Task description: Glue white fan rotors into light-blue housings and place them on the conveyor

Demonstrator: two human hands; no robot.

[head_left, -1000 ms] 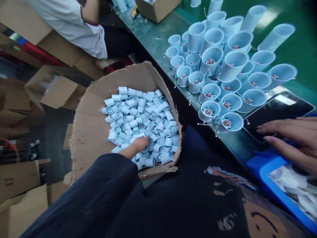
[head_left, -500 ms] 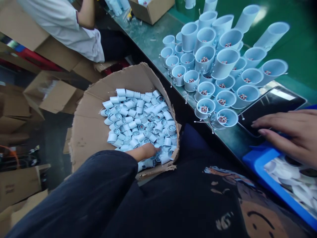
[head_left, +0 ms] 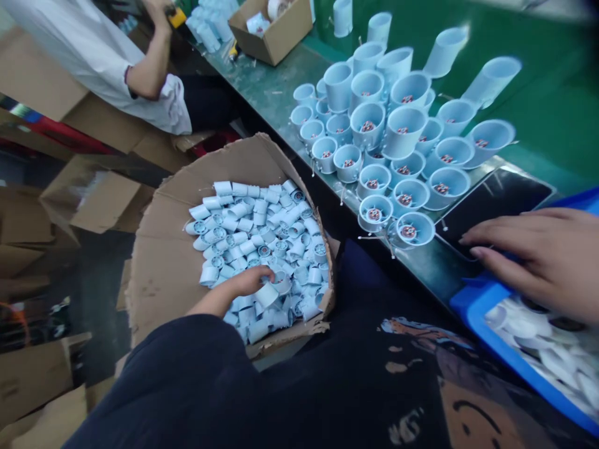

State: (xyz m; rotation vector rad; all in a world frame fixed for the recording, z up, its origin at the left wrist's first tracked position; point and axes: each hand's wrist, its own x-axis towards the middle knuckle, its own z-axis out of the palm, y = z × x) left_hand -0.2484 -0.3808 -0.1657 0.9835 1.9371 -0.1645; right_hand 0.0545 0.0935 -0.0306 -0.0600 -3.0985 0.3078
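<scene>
In the cardboard box, my left hand (head_left: 250, 282) is closed on a short light-blue plastic cylinder (head_left: 266, 295), over a heap of similar light-blue pieces (head_left: 262, 215). Part of its grip is hidden behind the hand. My right hand (head_left: 538, 249) is open and palm down, fingers stretched together toward the black flat panel (head_left: 493, 199) on the bench. Below that hand stands a blue bin (head_left: 510, 352) of white plastic parts. Several light-blue housings (head_left: 408, 229) with copper coils inside stand in a cluster beside the panel, thin wires sticking out at their bases.
The torn-edged cardboard box (head_left: 161, 249) stands against my lap, beside the green bench (head_left: 281, 87). A small carton (head_left: 276, 37) and more blue cylinders (head_left: 208, 25) are farther along. At upper left sits a co-worker in a white sleeve (head_left: 100, 56). Cartons (head_left: 105, 199) lie on the floor.
My left hand has drawn back from deep in the heap and risen slightly, with a light-blue cylinder now showing in its grip. The right hand keeps its pose. The view has shifted a little.
</scene>
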